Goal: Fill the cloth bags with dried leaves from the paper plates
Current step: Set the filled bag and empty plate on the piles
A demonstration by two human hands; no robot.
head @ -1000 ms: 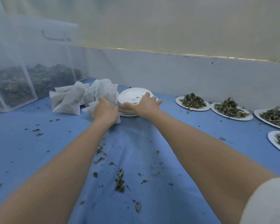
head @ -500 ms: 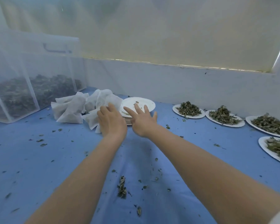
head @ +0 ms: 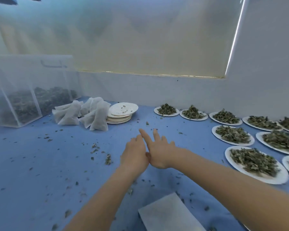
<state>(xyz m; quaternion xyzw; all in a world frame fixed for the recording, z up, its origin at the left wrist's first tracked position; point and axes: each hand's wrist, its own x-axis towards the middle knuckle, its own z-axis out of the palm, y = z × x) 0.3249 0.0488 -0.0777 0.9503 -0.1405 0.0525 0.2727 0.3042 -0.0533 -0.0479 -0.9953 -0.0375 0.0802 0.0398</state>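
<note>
Hands side by side, touching at the heels, empty: left hand [head: 135, 153] loosely curled, right hand [head: 158, 148] fingers spread. Nearest heaped paper plate [head: 237, 167] off right, nearer right hand; cloth bags [head: 83, 114] far left.

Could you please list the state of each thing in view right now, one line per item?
Left hand: open, holding nothing.
Right hand: open, fingers spread, holding nothing.
Cloth bags: filled, heaped beside the plate stack.
Stack of plates: emptied, only crumbs on top.
Nearest plate: heaped with dried leaves.
Mesh bin: partly filled with leaves.
Flat bag: empty, lying flat.
</note>
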